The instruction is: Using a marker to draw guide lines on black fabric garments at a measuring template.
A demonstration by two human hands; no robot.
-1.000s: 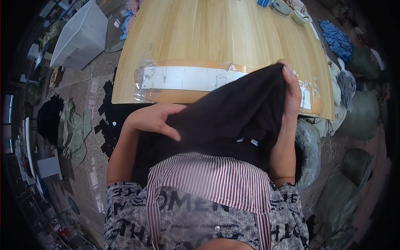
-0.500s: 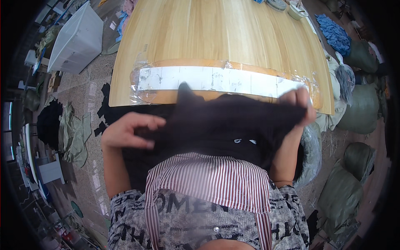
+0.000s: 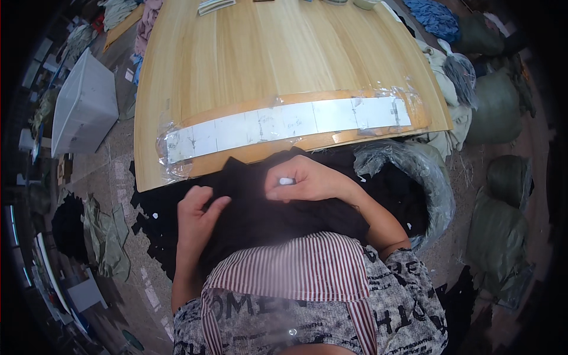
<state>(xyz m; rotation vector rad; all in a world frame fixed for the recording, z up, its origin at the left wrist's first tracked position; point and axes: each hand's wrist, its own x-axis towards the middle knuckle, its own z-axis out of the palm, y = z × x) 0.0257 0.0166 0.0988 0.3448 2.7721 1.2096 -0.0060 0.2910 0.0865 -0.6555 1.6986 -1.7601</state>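
Black cloth point(image 3: 248, 222) lies across my lap and up against the table's near edge, with a pointed fold rising between my hands. My right hand point(image 3: 307, 177) is closed over the cloth's middle. A small white rounded end point(image 3: 287, 181) pokes out of that fist; the rest of the object is hidden by the fingers. To the left, my left hand point(image 3: 198, 216) has its fingers curled and its thumb laid along the cloth's left part, seemingly gripping it. The striped apron point(image 3: 290, 266) shows below the cloth.
A wooden table point(image 3: 284, 53) stands ahead, a marked white strip point(image 3: 236, 130) taped along its near edge. On the right, a clear plastic bag point(image 3: 441, 201) surrounds more black cloth, near green sacks point(image 3: 497, 236). A white bin point(image 3: 89, 109) stands at left.
My right hand has moved left from the cloth's far right corner to its middle. My left hand's fingers have curled in. The view has shifted, so the table appears tilted.
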